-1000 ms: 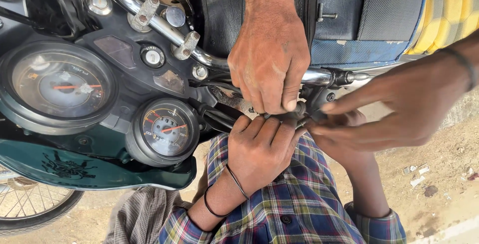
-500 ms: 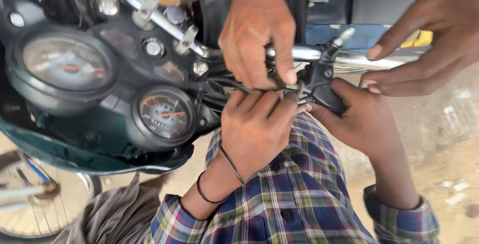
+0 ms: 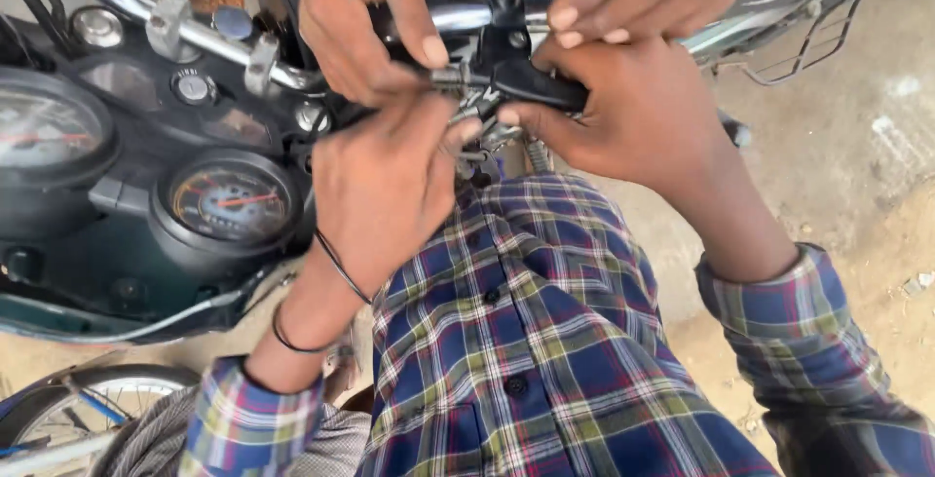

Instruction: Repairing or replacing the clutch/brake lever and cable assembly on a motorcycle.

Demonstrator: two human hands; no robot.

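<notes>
Access at black lever mount point(image 3: 526, 82): a co-worker's two hands point(image 3: 360, 19) are crowding it from the far side; gauges point(image 3: 232, 199) are blocking the left; open ground point(image 3: 838, 146) is lying free to the right.

Outdoors in daylight: dusty, sandy ground point(image 3: 838, 146) with small bits of litter point(image 3: 916, 284), and a spoked wheel point(image 3: 88, 409) at the lower left corner.

sandy ground point(image 3: 857, 146), motorcycle wheel point(image 3: 88, 409), small debris point(image 3: 916, 284)
</notes>
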